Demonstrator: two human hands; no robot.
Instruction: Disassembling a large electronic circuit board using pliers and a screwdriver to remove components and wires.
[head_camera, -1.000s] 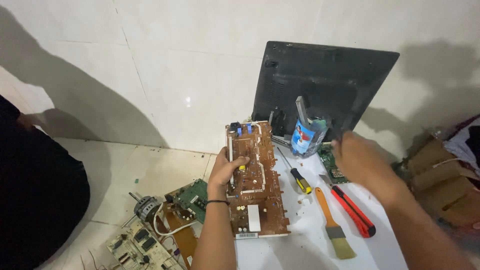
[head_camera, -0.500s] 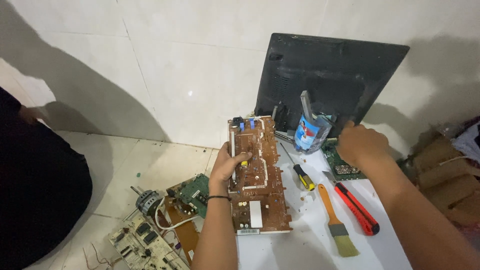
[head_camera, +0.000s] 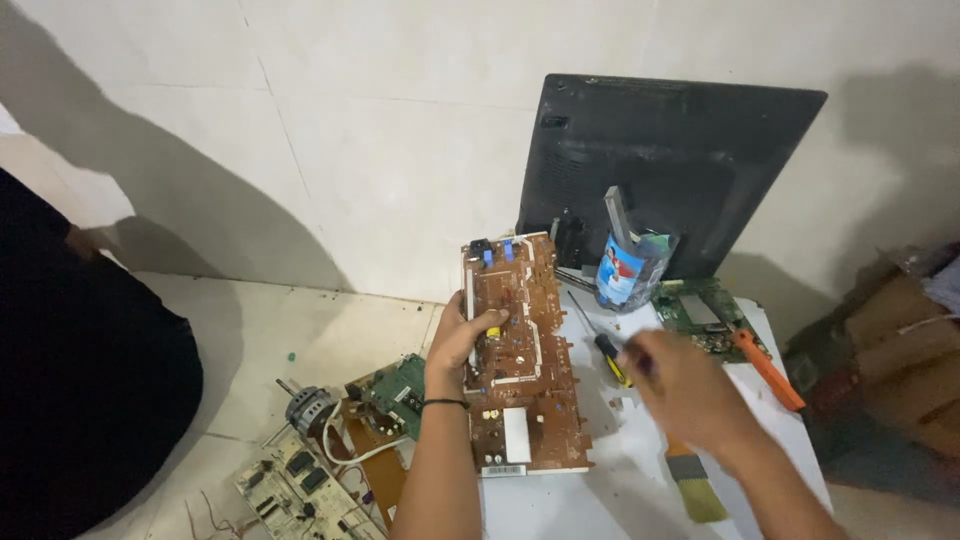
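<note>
My left hand (head_camera: 462, 338) has its grip pressed together on the left edge of the brown circuit board (head_camera: 525, 355), thumb laid across its face; the board stands at the centre of the frame, its lower end on the white surface (head_camera: 640, 470), its top tilted toward the wall; my right hand (head_camera: 688, 392) is blurred just right of centre, over the yellow-and-black screwdriver (head_camera: 612, 357), and I cannot tell whether its grip is spread or closing on the handle; what could go wrong, I judge: I hold the board by one edge only, so a push from the right could twist it out of my grip and tip it onto the loose boards (head_camera: 330, 470) on the floor at lower left; a hurried reach could also knock the plastic cup (head_camera: 630, 272) above centre right, in front of the dark monitor back (head_camera: 680, 165); the cup holds a grey flat tool and some other bits I cannot make out; an orange-handled tool (head_camera: 768, 368) and a brush (head_camera: 692, 482) lie near my right hand
</note>
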